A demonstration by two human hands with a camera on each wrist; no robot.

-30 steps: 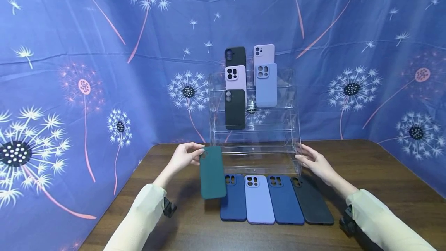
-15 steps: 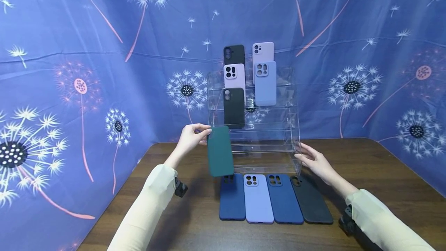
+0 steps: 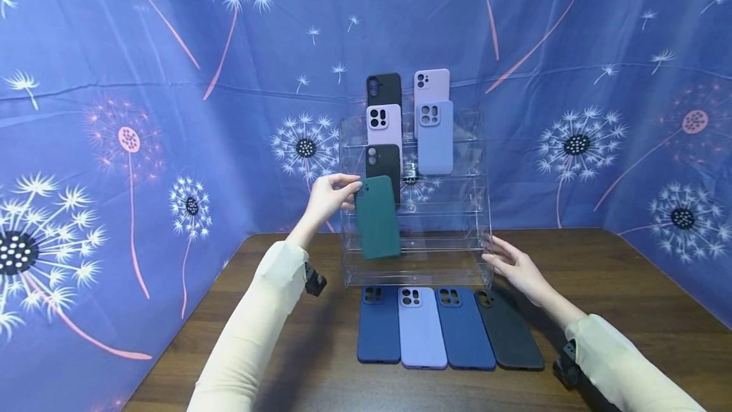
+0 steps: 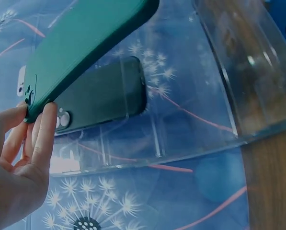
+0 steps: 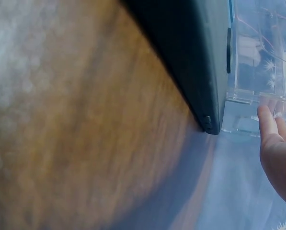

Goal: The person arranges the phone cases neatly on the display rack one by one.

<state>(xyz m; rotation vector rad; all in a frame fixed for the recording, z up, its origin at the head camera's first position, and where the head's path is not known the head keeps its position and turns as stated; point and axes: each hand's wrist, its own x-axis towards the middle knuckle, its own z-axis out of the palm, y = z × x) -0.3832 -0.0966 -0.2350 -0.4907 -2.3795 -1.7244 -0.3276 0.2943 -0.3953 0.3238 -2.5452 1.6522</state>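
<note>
My left hand point(image 3: 330, 196) pinches the top corner of a dark green phone case point(image 3: 377, 217), held upright in front of the clear acrylic tiered stand point(image 3: 457, 208); the left wrist view shows the green case point(image 4: 85, 43) gripped by my fingertips point(image 4: 40, 129). It hangs just below a black case point(image 3: 384, 161) on the stand. My right hand point(image 3: 511, 266) rests with straight fingers against the stand's lower right corner. On the stand also sit a second black case point(image 3: 383, 88), two pale pink cases point(image 3: 384, 124) and a lavender case point(image 3: 436, 138).
Several cases lie in a row on the brown table point(image 3: 629, 285) before the stand: navy point(image 3: 379, 326), lavender point(image 3: 422, 329), blue point(image 3: 463, 329), black point(image 3: 509, 329). A blue dandelion-print cloth point(image 3: 114, 113) surrounds the table.
My left hand has lifted the green case up and to the right, from beside the table row to the front of the stand's lower tiers. My right hand has stayed at the stand.
</note>
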